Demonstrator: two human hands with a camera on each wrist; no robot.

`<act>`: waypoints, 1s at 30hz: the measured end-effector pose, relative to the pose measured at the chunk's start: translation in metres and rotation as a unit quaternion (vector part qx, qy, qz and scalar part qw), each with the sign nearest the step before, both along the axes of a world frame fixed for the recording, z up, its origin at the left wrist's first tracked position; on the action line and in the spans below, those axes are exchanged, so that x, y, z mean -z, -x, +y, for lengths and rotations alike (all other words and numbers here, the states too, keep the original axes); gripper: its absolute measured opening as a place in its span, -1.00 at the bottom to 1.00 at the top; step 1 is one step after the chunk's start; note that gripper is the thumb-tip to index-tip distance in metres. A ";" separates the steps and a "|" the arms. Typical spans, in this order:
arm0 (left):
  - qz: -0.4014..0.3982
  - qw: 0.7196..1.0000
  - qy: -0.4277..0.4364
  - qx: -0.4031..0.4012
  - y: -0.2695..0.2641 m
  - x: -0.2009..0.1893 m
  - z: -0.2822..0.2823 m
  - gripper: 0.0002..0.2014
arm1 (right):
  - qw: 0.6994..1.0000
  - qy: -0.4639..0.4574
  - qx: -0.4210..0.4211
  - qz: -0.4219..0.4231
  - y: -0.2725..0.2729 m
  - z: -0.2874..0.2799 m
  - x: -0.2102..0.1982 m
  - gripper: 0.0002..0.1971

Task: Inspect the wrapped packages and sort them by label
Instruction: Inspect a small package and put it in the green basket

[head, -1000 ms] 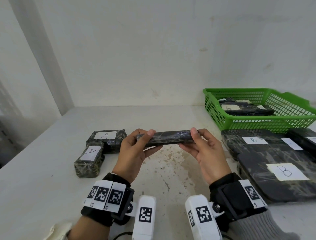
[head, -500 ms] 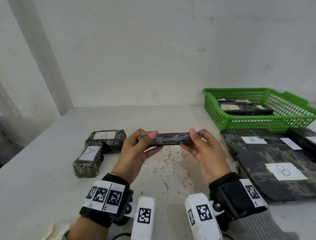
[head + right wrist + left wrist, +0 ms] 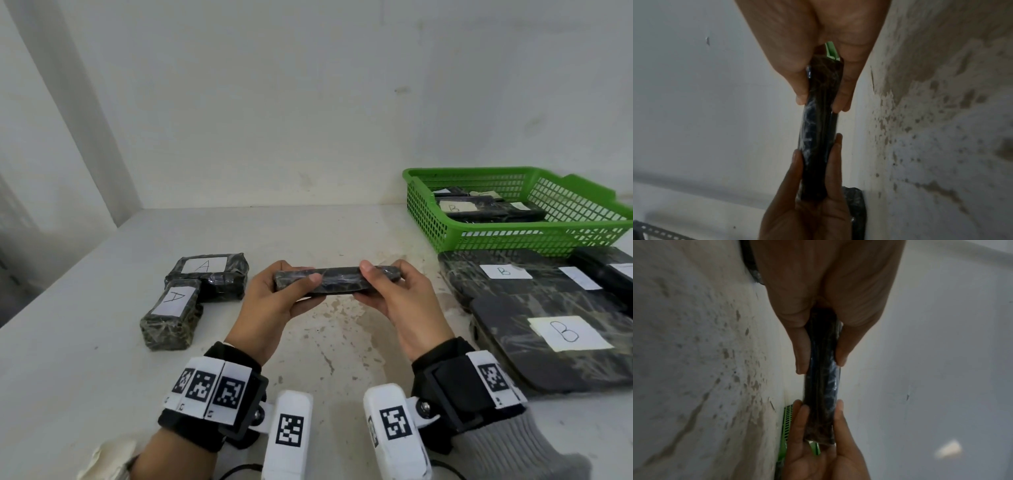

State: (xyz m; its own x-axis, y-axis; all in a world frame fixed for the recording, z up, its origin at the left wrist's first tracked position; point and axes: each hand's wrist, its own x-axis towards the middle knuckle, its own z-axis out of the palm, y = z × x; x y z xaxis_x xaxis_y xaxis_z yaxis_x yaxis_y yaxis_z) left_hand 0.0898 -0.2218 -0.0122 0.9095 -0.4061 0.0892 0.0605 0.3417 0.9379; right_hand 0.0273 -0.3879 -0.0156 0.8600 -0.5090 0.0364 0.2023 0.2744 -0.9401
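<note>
Holding item one, a slim dark wrapped package [image 3: 334, 281], level above the white table [image 3: 102, 342]: left hand [image 3: 274, 305] pinches its left end, right hand [image 3: 400, 301] its right end, thumbs on the near face. No label shows on the side turned this way.

Head view, further stock: two packages marked A [image 3: 202, 274] lie touching at the left; flat packages marked B [image 3: 548, 308] lie at the right, just in front of a green basket [image 3: 513, 236] that holds more wrapped packages, one label reading B.

Left wrist view: the left hand's fingers [image 3: 801, 356] and thumb clamp the package's narrow edge faces; the right hand [image 3: 824, 456] meets it from the far end. Film wrap looks glossy and creased.

Right wrist view: same grasp mirrored; right hand's fingers [image 3: 801, 95] pinch one end, the left hand [image 3: 807, 211] the other.

Handling note, as judged: light, fairly stiff since it spans both grips without sagging; film likely slick, so hold by the ends and roll it to find the label.
</note>
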 end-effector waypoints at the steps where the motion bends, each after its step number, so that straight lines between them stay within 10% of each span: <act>1: -0.001 1.000 -0.001 -0.004 -0.001 0.001 0.000 -0.67 | 1.000 0.010 -0.001 0.011 -0.001 0.002 0.000 -0.73; 30: 0.026 0.995 0.084 -0.039 -0.004 -0.001 0.003 -0.67 | 0.996 0.072 -0.049 -0.010 0.005 0.008 -0.001 -0.44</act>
